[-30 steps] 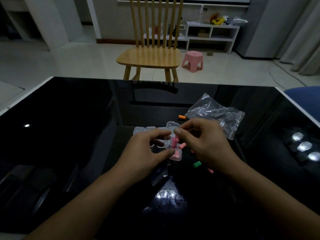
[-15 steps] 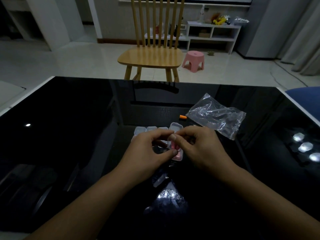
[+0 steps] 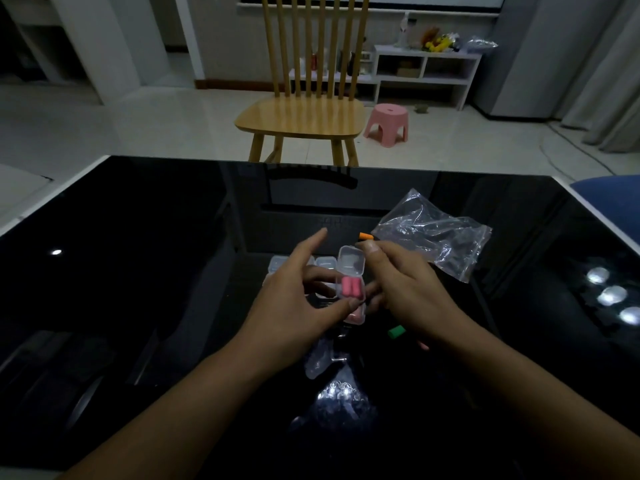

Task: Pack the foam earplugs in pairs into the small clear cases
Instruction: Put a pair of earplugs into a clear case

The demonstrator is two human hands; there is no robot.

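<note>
Your left hand (image 3: 294,306) pinches the open clear case (image 3: 350,289) at its near edge; your right hand (image 3: 408,292) steadies its side. Two pink earplugs (image 3: 351,286) sit inside: light, squashy. Press the thin lid (image 3: 351,265) gently.

I've got a small clear plastic case (image 3: 350,286) sitting open with its hinged lid (image 3: 352,265) tipped up at the back, and two pink foam earplugs (image 3: 352,287) lying side by side inside it. More little clear cases (image 3: 325,263) are lined up just behind it on the left, and another one with pink in it (image 3: 356,315) sits right in front. Loose ones are around too: an orange foam earplug (image 3: 366,236) further back and a green foam earplug (image 3: 396,331) near me on the right.
</note>
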